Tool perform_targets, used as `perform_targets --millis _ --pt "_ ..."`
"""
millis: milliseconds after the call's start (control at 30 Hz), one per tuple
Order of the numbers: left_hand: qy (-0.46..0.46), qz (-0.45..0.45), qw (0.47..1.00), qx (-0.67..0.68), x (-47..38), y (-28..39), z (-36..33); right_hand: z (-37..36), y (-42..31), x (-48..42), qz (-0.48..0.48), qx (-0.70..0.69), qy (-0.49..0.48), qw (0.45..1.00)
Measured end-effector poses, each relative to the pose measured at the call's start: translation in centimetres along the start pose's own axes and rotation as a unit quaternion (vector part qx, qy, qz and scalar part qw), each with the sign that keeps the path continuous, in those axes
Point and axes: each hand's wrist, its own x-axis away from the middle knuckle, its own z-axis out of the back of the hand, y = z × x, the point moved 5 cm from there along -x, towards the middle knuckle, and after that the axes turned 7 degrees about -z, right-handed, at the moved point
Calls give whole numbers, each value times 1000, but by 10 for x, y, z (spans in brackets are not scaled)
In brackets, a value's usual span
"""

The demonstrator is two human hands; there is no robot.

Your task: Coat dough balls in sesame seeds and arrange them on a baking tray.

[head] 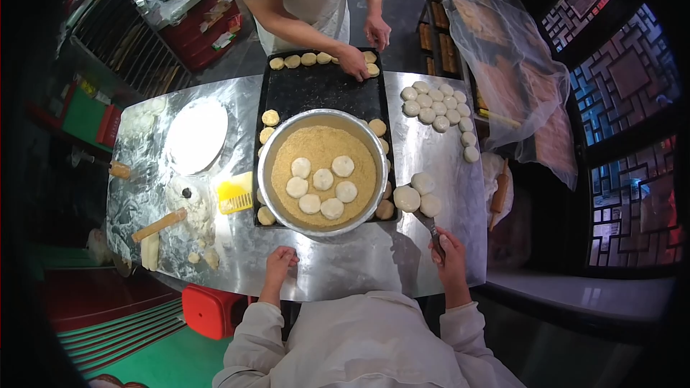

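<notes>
My right hand grips the dark handle of a spatula beside the bowl. Three pale, flattened dough rounds sit together at the spatula's blade, partly hiding it. Loosely curled, with nothing visible in it, my left hand is at the table's near edge. Between and beyond my hands, a large metal bowl holds tan crumb coating with several white dough rounds lying on it. The bowl stands over a black baking tray, whose edges carry coated rounds.
Across the table, a co-worker's hand touches a coated round on the tray. More dough rounds are grouped at right. A white disc, yellow scraper and rolling pin lie left on the floury metal table. A red stool stands below.
</notes>
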Motion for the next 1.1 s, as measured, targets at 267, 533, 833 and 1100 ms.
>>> perform_targets --millis 267,533,833,1100 --pt "-3 -8 1000 -14 3 6 -1 -2 3 0 -7 3 0 1000" --pt "-2 -2 1000 -16 3 4 -1 -12 0 4 -15 15 -3 1000" --pt "-9 4 1000 -10 2 9 -3 -20 3 4 -19 15 -14 1000" --pt "-25 9 999 23 6 54 -14 -31 7 0 -40 50 -22 998"
